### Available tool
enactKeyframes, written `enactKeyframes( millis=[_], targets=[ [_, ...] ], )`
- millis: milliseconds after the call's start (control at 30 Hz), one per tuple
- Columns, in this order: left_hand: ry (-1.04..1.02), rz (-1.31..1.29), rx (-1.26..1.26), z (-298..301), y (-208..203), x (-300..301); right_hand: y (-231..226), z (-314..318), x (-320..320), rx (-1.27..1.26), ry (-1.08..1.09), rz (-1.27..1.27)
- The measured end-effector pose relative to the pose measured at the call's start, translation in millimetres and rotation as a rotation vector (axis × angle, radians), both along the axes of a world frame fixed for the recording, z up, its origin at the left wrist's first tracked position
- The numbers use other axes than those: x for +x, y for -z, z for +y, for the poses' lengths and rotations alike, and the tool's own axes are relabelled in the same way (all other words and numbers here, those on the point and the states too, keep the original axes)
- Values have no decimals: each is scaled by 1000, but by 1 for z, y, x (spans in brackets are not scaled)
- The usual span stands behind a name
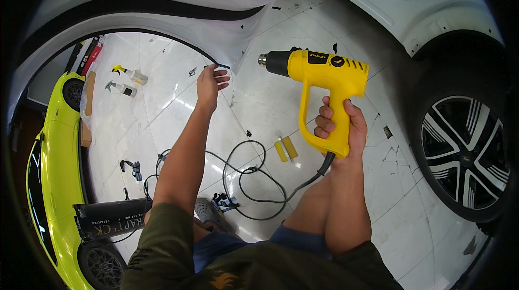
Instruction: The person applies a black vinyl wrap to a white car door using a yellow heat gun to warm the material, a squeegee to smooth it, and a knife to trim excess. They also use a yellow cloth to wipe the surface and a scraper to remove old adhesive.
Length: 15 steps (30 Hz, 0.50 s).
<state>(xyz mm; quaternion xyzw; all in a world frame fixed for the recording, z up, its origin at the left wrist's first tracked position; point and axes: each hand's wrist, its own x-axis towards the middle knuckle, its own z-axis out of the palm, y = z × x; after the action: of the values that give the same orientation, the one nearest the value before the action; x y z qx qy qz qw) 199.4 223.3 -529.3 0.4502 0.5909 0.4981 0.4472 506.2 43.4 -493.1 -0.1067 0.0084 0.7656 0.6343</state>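
My right hand (356, 128) is wrapped around the handle of a yellow heat gun (327, 68). Its black barrel and metal nozzle point left, toward the corner of an open white car door (246, 33), with a gap between them. A black cord (303, 186) runs from the handle's base and loops over the floor. At the door's lower edge, my left hand (210, 85) pinches the end of a black edge strip (223, 66) between thumb and forefinger, the other fingers loosely curled. How firmly it grips is hard to see.
Two spray bottles (130, 75) stand on the tiled floor at left, near a lime-green car (59, 144). Yellow pads (286, 148) lie ahead of my legs. A black box-like item (108, 217) sits lower left. A car wheel (465, 155) is at right; small scraps dot the floor.
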Motion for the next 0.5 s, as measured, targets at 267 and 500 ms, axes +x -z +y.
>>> enactKeyframes(
  millis=[267,500],
  targets=[
    [-78,204,33,-28,16,-53,3,6,-14,62,-88,164],
    [113,852,283,-7,-10,-15,4,9,-17,88,-54,138]
  ],
)
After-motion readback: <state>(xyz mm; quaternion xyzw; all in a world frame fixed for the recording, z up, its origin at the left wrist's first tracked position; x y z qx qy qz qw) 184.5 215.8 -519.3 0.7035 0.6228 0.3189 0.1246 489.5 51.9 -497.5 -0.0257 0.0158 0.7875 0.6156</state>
